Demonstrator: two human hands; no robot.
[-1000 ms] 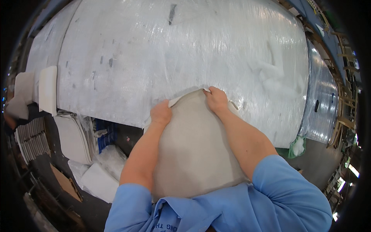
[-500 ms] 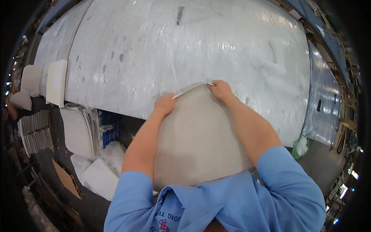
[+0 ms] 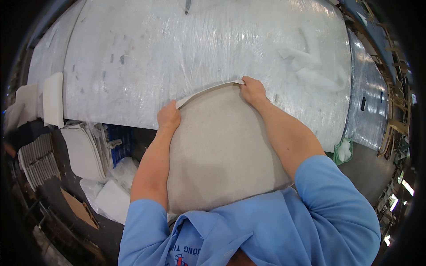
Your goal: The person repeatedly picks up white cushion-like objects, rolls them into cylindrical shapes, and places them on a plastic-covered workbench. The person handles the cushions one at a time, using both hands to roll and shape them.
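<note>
A beige fabric cushion cover (image 3: 222, 142) lies against my body, its far edge raised in a pale folded strip. My left hand (image 3: 169, 116) grips the left end of that edge, fingers closed around the cloth. At the right end, my right hand (image 3: 254, 90) pinches the same edge. The strip between the two hands is stretched and slightly bowed. Whether anything fills the cover cannot be made out. Both hands are over the near side of a broad table wrapped in clear plastic film (image 3: 146, 66).
White cushion pads (image 3: 54, 99) lean at the table's left corner. Below stand stacked white panels (image 3: 82, 148), plastic-wrapped pieces (image 3: 113, 199) and a cardboard sheet (image 3: 79, 207). A green bag (image 3: 343, 150) hangs at the table's right edge. Another person's dark sleeve (image 3: 26, 135) shows at far left.
My hands have moved farther apart, the left one leftward, and the edge between them is now stretched longer. Both hands sit slightly higher in view, and the head view has shifted a little.
</note>
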